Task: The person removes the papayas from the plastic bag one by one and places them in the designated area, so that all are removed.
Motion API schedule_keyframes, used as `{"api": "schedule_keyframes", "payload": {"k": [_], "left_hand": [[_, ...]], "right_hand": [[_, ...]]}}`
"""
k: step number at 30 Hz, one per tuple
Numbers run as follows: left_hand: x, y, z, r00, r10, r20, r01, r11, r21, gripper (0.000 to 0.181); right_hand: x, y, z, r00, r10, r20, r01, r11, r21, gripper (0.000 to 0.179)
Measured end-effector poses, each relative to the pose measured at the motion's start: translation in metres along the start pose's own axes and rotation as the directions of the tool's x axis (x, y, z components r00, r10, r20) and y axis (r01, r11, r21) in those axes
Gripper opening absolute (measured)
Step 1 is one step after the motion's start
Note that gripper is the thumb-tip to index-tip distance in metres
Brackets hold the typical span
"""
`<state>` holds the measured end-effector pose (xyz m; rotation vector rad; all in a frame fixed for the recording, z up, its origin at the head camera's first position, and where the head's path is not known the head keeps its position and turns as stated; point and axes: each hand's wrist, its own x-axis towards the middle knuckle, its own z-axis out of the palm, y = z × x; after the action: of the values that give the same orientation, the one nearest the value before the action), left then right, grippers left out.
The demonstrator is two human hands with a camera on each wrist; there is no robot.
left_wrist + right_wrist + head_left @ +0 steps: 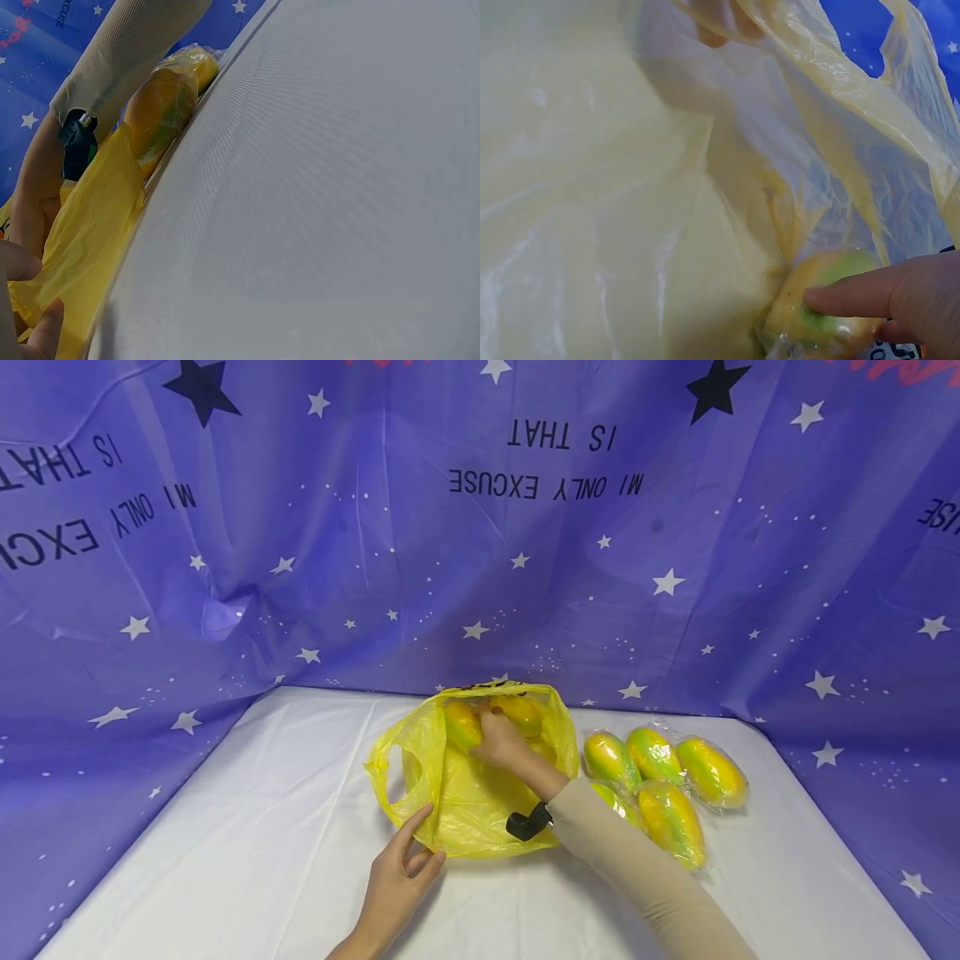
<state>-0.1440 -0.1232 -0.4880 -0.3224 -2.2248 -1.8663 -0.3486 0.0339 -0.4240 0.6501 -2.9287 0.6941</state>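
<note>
A yellow plastic bag (480, 827) lies on its side on the table, its mouth facing me. With thumb and fingers my left hand (397, 877) pinches the near left edge of its mouth; the plastic passes between them in the left wrist view. My right hand (501, 743) reaches deep inside the bag and grips a mango (847, 264) in clear wrap, one finger laid along it. Other mangoes (525, 714) sit around that hand at the back of the bag. Part of the right hand is out of the right wrist view.
Several wrapped yellow-green mangoes (712, 772) lie grouped right of the bag, partly behind my right sleeve (645, 877). A white cloth (247, 827) covers the table. Purple star-printed fabric (480, 568) hangs behind it and along its sides.
</note>
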Motion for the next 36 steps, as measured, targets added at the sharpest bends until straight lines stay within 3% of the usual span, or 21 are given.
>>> {"api": "schedule_keyframes", "payload": {"k": [16,25,31,36], "left_hand": [[0.001,-0.002,0.001,0.999,-0.040,-0.011,0.040,0.999,0.004,0.065],[0.001,0.000,0.001,1.000,-0.016,-0.014,0.016,1.000,0.000,0.064],[0.002,-0.002,0.001,1.000,-0.004,-0.019,0.004,1.000,0.024,0.064],[0.002,-0.003,0.001,1.000,-0.010,-0.027,0.011,1.000,0.029,0.065]], "right_hand": [[-0.012,-0.004,-0.010,0.997,0.003,0.080,-0.020,0.976,0.217,0.060],[-0.031,-0.011,-0.031,0.994,-0.069,0.084,0.051,0.979,0.199,0.059],[-0.045,-0.014,-0.046,0.990,-0.059,0.127,0.027,0.970,0.241,0.060],[-0.056,-0.014,-0.058,0.993,-0.047,0.107,0.014,0.957,0.289,0.058]]}}
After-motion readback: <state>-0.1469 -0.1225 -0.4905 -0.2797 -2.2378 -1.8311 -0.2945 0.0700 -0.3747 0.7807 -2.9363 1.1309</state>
